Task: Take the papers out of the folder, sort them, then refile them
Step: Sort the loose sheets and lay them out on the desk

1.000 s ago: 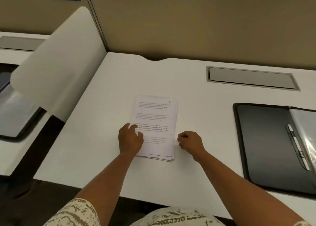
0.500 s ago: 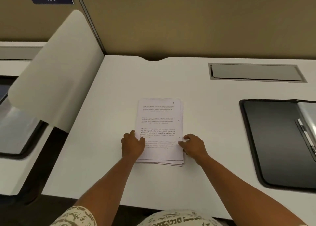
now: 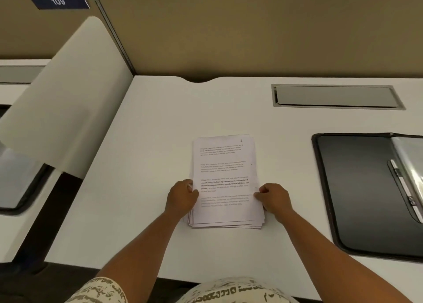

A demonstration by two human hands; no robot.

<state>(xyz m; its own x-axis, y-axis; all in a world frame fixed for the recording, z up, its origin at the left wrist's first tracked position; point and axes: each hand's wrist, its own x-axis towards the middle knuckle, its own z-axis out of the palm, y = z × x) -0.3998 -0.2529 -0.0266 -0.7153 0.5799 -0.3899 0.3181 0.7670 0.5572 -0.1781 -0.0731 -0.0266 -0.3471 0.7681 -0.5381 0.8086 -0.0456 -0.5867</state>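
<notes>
White counter (image 3: 146, 142) bears the papers (image 3: 225, 165); left hand (image 3: 182, 198) and right hand (image 3: 275, 198) each have their grip clamped on the stack's side edges, the open folder (image 3: 357, 188) well apart.

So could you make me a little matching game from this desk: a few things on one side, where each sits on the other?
Things:
1. stack of papers
2. black folder
3. grey hatch
4. number sign

Places:
A. top left, on the partition
B. lying open at the desk's right edge
C. set into the desk near the back
D. between the left hand and right hand

Pairs: 1-D, 2-B, 3-C, 4-A
</notes>
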